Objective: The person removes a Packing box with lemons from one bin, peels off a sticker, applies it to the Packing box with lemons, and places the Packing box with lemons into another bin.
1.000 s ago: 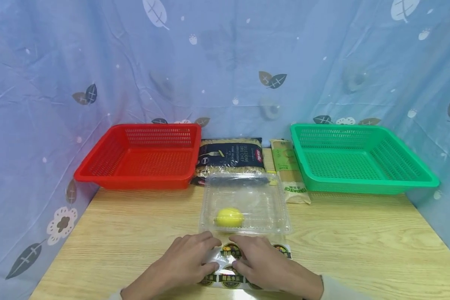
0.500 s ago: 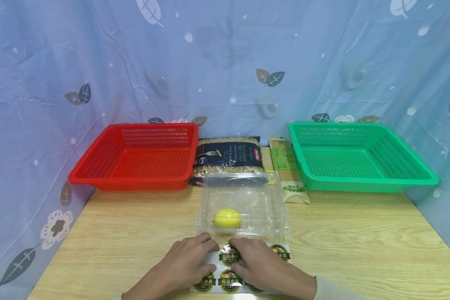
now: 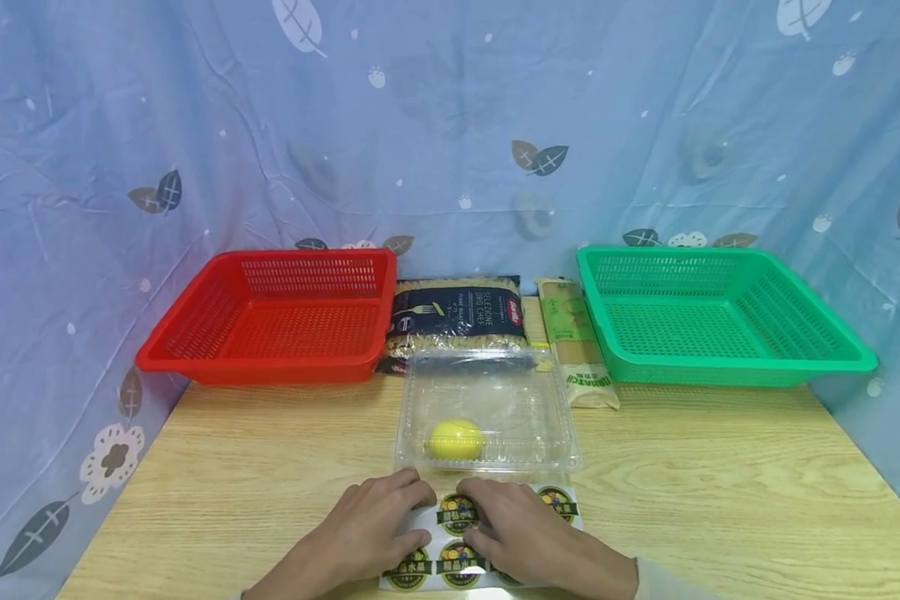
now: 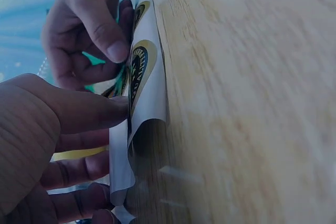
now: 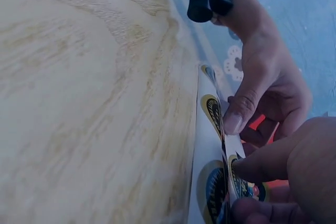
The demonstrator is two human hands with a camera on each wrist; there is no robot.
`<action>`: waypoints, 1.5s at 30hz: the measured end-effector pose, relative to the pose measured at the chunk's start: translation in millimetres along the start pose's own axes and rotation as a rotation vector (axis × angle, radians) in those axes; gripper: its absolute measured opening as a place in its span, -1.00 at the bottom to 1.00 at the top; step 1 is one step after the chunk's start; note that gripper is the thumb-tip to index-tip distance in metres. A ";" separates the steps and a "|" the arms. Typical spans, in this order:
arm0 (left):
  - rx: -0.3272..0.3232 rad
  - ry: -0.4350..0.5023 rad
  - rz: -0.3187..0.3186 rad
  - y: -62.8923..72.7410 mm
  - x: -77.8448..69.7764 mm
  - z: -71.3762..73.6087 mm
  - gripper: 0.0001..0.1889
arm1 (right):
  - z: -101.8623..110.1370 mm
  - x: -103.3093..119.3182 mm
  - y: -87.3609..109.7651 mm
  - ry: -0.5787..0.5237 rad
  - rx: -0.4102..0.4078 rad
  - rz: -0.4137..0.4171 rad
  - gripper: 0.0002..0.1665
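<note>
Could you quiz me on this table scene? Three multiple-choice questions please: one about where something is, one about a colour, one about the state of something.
1. Where is the lemon?
A. In the red basket
B. Inside the clear plastic box
C. In the green basket

2. What colour is the basket on the person's right side?
A. Green
B. Red
C. Blue

3. What are the two hands doing?
A. Lifting the pasta bag
B. Resting apart on bare wood
C. Both working on the sticker sheet

Answers: 1 B, the lemon shows through the clear plastic box at mid table. 2 A, the green basket stands on that side, the red basket on the other. 3 C, the left hand and right hand both rest on the sticker sheet, fingers at its stickers.
</note>
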State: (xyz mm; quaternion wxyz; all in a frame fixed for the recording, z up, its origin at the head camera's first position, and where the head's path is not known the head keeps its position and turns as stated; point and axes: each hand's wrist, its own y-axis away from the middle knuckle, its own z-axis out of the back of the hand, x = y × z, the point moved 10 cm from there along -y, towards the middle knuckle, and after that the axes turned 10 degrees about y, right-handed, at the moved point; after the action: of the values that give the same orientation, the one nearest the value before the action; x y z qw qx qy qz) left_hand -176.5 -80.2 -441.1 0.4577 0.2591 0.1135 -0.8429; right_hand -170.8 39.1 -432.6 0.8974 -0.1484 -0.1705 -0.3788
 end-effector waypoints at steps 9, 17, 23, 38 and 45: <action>0.007 -0.011 -0.032 0.6 -1.2 -0.1 -0.78 | 4.7 4.5 1.5 -0.085 -0.030 0.070 -0.81; 0.022 -0.027 -0.043 0.0 -1.5 0.3 -0.79 | 6.9 4.0 0.1 -0.103 -0.044 0.087 -0.91; 0.021 -0.026 -0.050 0.0 -1.2 1.1 -0.81 | 11.3 3.9 0.5 -0.143 -0.067 0.090 -0.92; 0.007 -0.061 -0.073 0.3 -1.1 1.9 -0.76 | 2.7 -4.2 -3.8 -0.025 0.026 -0.030 -0.74; 0.000 -0.079 -0.095 0.5 -4.0 3.2 -0.77 | 1.6 -3.2 -4.7 0.014 0.026 -0.032 -0.80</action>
State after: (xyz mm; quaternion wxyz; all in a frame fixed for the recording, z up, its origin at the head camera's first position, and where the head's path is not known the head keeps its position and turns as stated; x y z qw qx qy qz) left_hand -175.4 -79.0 -436.2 0.4212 0.2200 0.1076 -0.8733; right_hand -176.6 38.5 -431.9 0.8942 -0.1316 -0.1715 -0.3920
